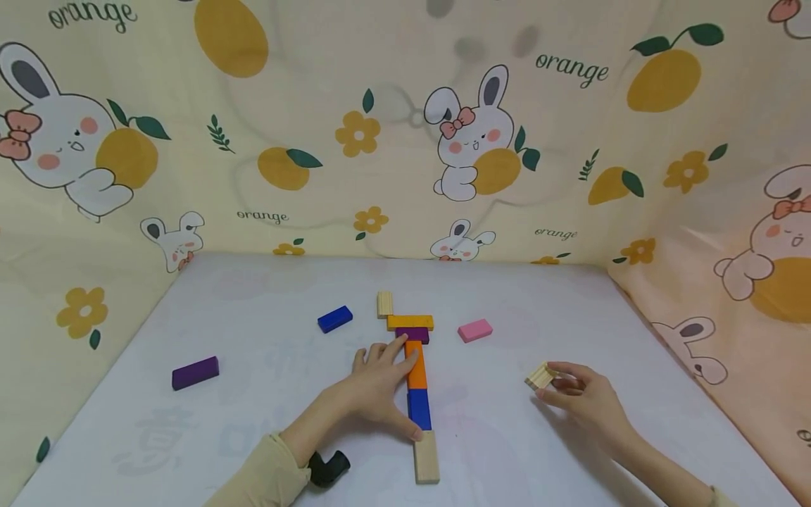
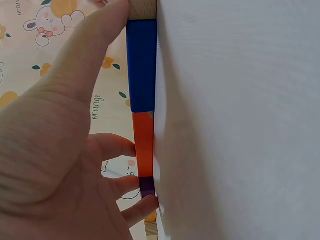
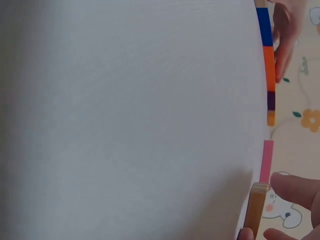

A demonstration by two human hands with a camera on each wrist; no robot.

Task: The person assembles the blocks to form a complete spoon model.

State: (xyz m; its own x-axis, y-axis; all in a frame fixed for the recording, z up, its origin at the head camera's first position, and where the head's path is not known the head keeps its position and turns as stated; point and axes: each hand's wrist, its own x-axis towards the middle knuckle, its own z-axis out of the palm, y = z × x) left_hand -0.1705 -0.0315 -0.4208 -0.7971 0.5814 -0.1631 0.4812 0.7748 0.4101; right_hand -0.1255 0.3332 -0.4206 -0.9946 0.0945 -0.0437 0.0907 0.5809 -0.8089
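Observation:
My left hand (image 1: 379,389) spreads along a line of blocks in the head view. Its thumb is at the joint between a plain wooden block (image 1: 427,459) and a blue block (image 1: 419,410). Its fingertips lie at the orange block (image 1: 416,366) and the purple block (image 1: 418,335). Beyond these, a yellow block (image 1: 412,322) lies crosswise, with a pale ridged wooden block (image 1: 384,304) off its left end. On the right, my right hand (image 1: 589,400) pinches another small wooden block (image 3: 256,212) between thumb and fingers, tilted close over the table.
Loose blocks lie around the line: a blue one (image 1: 335,319) and a dark purple one (image 1: 195,373) to the left, a pink one (image 1: 475,330) to the right. A black curved object (image 1: 330,470) is beside my left sleeve. Printed cloth (image 1: 405,232) walls the white table (image 1: 266,296).

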